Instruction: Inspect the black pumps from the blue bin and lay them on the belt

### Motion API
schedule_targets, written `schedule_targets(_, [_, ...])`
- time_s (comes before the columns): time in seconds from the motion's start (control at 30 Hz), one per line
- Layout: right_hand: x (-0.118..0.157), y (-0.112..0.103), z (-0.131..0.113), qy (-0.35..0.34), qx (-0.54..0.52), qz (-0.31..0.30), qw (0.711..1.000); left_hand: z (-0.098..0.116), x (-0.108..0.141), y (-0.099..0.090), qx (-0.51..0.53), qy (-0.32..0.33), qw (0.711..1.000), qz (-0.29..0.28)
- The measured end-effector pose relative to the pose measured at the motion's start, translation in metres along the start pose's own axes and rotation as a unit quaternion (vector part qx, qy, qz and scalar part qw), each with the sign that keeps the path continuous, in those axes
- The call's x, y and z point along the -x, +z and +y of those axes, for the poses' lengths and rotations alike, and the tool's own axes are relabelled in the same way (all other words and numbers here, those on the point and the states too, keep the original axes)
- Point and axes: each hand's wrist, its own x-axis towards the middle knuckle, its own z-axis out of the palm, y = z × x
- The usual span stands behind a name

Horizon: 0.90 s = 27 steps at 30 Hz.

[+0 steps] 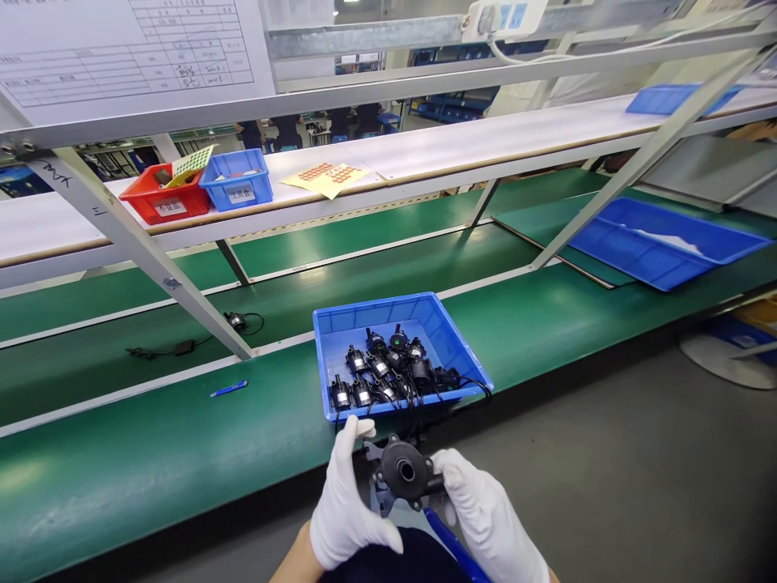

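Both my hands wear white gloves and hold one small black pump (403, 472) just in front of the bench edge. My left hand (347, 502) grips its left side, thumb up. My right hand (486, 518) grips its right side at the outlet stub. A blue pen-like tool (452, 544) lies under my right hand. Straight ahead on the green bench sits a blue bin (340, 325) with several more black pumps (382, 371) and their wires.
A blue pen (229, 389) lies on the green mat at left. A loose black pump with cable (238, 321) rests on the conveyor belt. Red bin (159, 198) and small blue bin (238, 180) stand on the shelf. A large blue tray (661, 239) sits at right.
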Motion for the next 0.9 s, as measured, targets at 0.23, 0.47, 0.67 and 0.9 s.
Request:
schedule_targets(0.23, [-0.007, 0.001, -0.003, -0.003, 0.009, -0.008, 1.000, -0.013, 0.008, -0.028, -0.015, -0.023, 0.998, 0.062])
schedule_targets(0.47, [-0.012, 0.003, -0.006, 0.055, -0.065, -0.025, 0.996, -0.032, 0.014, -0.042, 0.036, -0.093, 0.981, 0.168])
schedule_targets(0.67, [-0.029, 0.013, -0.020, 0.259, -0.267, 0.002, 0.928, -0.008, -0.001, -0.043, 0.090, -0.210, 0.953, 0.198])
schedule_targets(0.9, [-0.037, 0.034, -0.046, 0.224, -0.206, 0.002, 0.953, 0.043, -0.016, -0.025, 0.167, -0.232, 0.958, 0.027])
